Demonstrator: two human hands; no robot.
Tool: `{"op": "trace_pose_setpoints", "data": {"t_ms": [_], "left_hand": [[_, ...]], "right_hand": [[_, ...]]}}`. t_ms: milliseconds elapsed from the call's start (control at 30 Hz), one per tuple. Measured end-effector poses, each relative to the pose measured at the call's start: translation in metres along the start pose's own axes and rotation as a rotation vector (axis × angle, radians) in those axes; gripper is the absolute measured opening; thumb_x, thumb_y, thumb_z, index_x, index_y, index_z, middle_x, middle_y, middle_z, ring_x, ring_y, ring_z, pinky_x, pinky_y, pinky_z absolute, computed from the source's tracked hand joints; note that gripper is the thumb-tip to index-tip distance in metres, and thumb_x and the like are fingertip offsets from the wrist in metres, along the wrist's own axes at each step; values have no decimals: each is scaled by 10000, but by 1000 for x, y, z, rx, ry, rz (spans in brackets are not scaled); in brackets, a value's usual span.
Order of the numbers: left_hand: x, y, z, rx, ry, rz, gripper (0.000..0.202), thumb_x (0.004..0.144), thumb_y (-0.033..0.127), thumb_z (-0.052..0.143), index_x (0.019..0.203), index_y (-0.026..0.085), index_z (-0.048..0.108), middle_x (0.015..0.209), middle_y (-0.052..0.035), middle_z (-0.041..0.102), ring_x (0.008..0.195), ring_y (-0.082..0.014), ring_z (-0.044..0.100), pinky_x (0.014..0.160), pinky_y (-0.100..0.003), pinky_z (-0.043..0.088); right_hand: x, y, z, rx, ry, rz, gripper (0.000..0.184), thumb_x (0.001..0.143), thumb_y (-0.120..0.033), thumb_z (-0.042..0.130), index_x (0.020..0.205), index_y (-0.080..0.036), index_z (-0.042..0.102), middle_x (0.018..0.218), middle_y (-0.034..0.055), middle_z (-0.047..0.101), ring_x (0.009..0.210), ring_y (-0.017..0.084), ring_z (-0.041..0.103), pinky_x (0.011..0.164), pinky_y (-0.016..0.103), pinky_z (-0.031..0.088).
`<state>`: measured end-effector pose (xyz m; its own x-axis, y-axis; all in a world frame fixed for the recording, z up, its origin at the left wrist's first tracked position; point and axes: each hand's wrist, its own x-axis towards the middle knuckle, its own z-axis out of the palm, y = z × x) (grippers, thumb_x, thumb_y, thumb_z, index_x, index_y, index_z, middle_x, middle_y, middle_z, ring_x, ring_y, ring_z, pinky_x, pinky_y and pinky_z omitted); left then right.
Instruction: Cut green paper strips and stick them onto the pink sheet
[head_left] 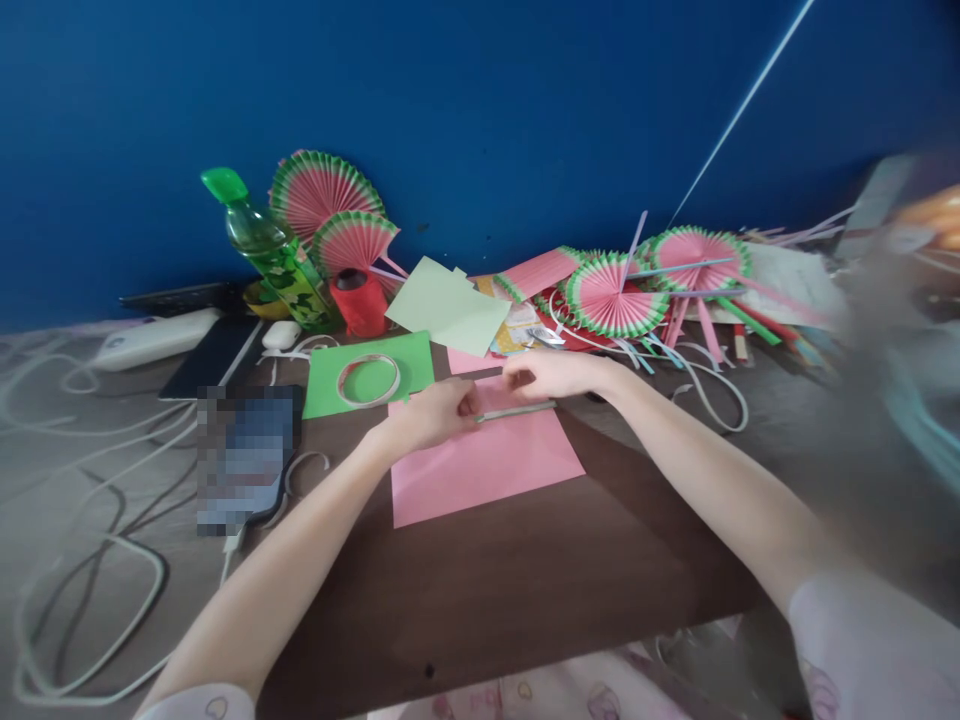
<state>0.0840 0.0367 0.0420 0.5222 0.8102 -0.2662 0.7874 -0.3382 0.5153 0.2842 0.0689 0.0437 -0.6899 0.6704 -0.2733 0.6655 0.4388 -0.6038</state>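
Observation:
A sheet of pink paper lies on the dark table under both my hands. Across its upper part runs a thin pale strip; whether it is tape or a narrow folded edge is unclear. My left hand rests at the strip's left end, fingers curled and pinched together there. Just above the strip, my right hand has its fingers bent down and closed; anything between them is hidden. A roll of tape lies on green paper left of my left hand.
Pale green sheets and pleated pink-and-green paper fans lie behind my hands. At left stand a green bottle and red thread spool. A phone and white cables spread nearby. A blue wall closes the back.

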Motion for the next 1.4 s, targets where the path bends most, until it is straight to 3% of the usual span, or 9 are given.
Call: {"op": "trace_pose_setpoints", "data": {"t_ms": [100, 267, 733, 1000, 1233, 1400], "left_hand": [[0, 0, -1, 21, 6, 6, 82, 688, 241, 508, 732, 175, 491, 752, -15, 572, 646, -137, 504, 553, -240, 332], [2, -1, -2, -6, 5, 69, 80, 688, 250, 502, 705, 175, 482, 722, -10, 561, 640, -140, 499, 555, -243, 327], [3, -10, -1, -1, 40, 133, 102, 705, 214, 460, 736, 180, 552, 783, -17, 620, 690, -148, 543, 612, -247, 370], [1, -6, -10, -13, -7, 97, 158, 704, 244, 459, 770, 192, 592, 790, -10, 611, 689, -152, 543, 605, -252, 373], [8, -17, -5, -91, 135, 72, 220, 677, 348, 546, 815, 178, 525, 845, -32, 577, 723, -159, 535, 619, -263, 391], [9, -22, -8, -117, 54, 133, 208, 745, 352, 480, 841, 199, 582, 801, -5, 605, 692, -141, 528, 603, -245, 374]], "right_hand": [[2, -1, 7, 7, 17, 18, 161, 695, -292, 582, 799, -171, 558, 811, 40, 584, 702, 145, 503, 591, 243, 358], [9, -1, 20, -28, 27, 1, 83, 681, -186, 569, 726, -170, 501, 723, 12, 534, 613, 116, 467, 527, 232, 324], [12, -2, 29, 25, 116, -94, 155, 682, -213, 608, 823, -182, 550, 762, 5, 549, 649, 116, 481, 556, 229, 349], [10, -5, 23, 126, 84, -58, 79, 671, -143, 557, 746, -169, 551, 701, -2, 568, 589, 99, 483, 531, 226, 350], [10, -5, 19, 245, 117, -130, 72, 691, -178, 578, 757, -161, 555, 725, -2, 572, 618, 96, 485, 559, 229, 353], [10, -6, 19, 262, 145, -137, 95, 705, -218, 599, 762, -155, 557, 737, 2, 573, 628, 97, 484, 578, 238, 357]]}}
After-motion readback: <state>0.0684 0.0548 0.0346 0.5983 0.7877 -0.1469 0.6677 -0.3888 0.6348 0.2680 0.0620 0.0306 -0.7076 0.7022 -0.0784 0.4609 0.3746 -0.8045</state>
